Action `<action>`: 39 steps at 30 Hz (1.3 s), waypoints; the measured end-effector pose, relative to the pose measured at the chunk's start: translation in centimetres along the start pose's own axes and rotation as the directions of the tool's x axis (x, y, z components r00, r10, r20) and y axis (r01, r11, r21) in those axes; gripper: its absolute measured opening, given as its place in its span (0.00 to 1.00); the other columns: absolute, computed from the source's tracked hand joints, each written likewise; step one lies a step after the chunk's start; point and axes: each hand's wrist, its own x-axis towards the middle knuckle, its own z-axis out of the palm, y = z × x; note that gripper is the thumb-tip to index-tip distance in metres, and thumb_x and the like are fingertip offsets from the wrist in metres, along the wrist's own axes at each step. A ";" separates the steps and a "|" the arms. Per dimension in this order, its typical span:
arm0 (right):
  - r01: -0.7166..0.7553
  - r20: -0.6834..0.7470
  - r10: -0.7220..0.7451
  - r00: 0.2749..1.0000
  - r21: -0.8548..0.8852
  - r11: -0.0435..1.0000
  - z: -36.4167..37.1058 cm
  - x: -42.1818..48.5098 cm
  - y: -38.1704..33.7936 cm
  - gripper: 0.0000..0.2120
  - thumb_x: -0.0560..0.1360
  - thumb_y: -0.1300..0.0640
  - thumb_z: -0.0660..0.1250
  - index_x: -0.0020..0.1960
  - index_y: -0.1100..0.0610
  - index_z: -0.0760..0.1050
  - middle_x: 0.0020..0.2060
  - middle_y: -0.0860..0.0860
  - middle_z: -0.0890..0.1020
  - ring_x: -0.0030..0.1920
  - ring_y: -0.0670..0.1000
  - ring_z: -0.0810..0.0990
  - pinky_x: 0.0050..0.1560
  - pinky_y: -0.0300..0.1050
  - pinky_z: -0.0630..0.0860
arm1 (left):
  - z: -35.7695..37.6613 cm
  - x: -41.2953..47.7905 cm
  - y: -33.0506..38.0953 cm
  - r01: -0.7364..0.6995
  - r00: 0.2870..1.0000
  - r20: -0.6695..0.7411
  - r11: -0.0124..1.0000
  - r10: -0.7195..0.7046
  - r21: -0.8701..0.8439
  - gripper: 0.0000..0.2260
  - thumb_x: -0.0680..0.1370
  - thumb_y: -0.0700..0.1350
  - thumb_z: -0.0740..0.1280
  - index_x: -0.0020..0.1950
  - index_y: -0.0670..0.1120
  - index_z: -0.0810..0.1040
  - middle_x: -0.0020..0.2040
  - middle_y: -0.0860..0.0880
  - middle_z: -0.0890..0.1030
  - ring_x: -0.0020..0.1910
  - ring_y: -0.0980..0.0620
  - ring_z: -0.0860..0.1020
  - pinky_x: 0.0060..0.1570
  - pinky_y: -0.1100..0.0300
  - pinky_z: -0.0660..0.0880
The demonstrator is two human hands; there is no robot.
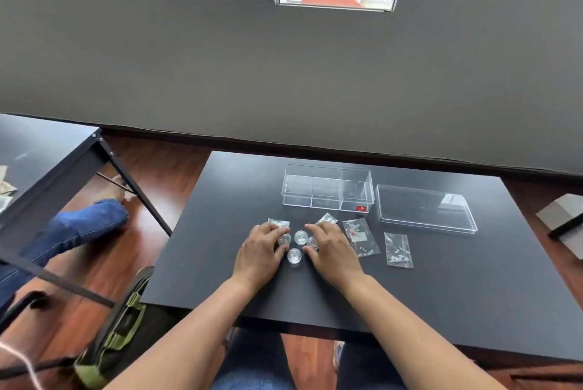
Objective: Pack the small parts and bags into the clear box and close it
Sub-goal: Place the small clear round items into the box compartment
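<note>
You are cupping four small clear balls (294,255) between your loose left hand (260,251) and right hand (331,251), grasping none yet. The clear box (328,189) is sitting empty; bags (398,250) and lid (426,210) are still lying beside it.

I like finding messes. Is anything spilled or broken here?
No, nothing stands out. The clear plastic box is upright and open, with its flat clear lid beside it. The small clear bags lie flat. Both hands cup the little clear round capsules.
</note>
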 end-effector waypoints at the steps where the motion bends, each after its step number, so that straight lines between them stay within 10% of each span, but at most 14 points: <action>1: -0.002 0.002 0.002 1.000 -0.004 1.000 0.1 0.1 0.1 0.23 0.76 0.53 0.65 0.70 0.54 0.68 0.62 0.52 0.75 0.66 0.54 0.70 0.69 0.47 0.66 | 0.0 0.0 -0.1 0.010 1.000 -0.002 1.000 -0.010 -0.008 0.17 0.76 0.49 0.69 0.65 0.54 0.78 0.59 0.54 0.79 0.61 0.51 0.74 0.57 0.53 0.76; 22: 0.055 0.218 -0.038 0.975 -0.071 0.996 -1.4 2.0 0.1 0.20 0.76 0.48 0.63 0.68 0.40 0.69 0.53 0.52 0.71 0.56 0.54 0.76 0.56 0.50 0.76 | 0.0 -2.6 1.9 0.038 0.998 0.037 0.993 -0.042 0.115 0.20 0.75 0.60 0.62 0.66 0.59 0.74 0.52 0.53 0.77 0.55 0.51 0.79 0.51 0.55 0.77; 39: -0.124 0.073 0.120 0.990 0.054 0.991 -2.1 1.0 1.9 0.14 0.76 0.51 0.63 0.62 0.48 0.72 0.55 0.53 0.74 0.52 0.56 0.79 0.53 0.50 0.76 | 0.4 -2.1 3.0 0.058 0.991 0.111 0.984 -0.078 0.170 0.25 0.71 0.53 0.62 0.69 0.58 0.68 0.59 0.51 0.74 0.59 0.49 0.77 0.51 0.53 0.76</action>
